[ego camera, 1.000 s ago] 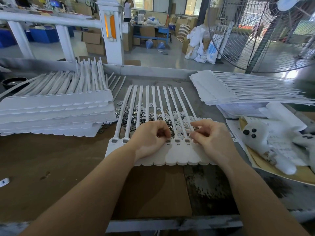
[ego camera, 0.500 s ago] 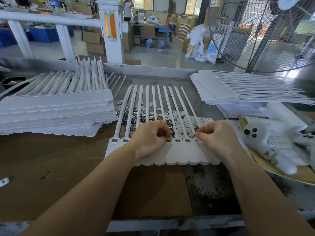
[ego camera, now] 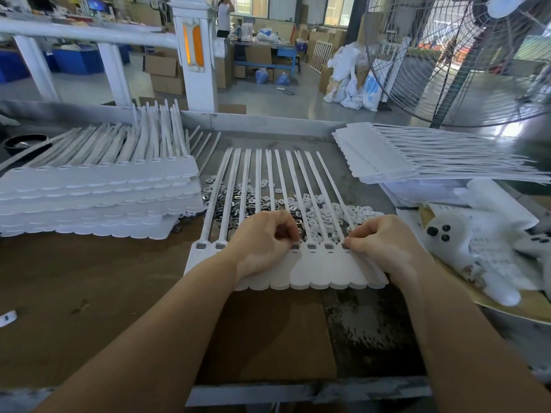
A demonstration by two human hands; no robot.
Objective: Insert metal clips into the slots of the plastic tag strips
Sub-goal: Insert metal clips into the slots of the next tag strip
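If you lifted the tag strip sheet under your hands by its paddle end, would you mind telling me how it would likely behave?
The tag strip sheet would probably flop: its long thin tails fan out separately. It looks light, being thin white plastic lying flat. Lifting could drag the tails through the loose metal clips beneath them and scatter some.

Daylight pours in from the windows [ego camera: 334, 8] at the far end, bright and a touch blown out up there. Glare bounces off the grey floor [ego camera: 268, 99] and flares under the fan [ego camera: 465, 55] on the right. The desk [ego camera: 89, 278] sits dimmer, with soft shadows under the forearms. Straight lines bow at the edges, wide-angle style, and the near corners smear into blur.
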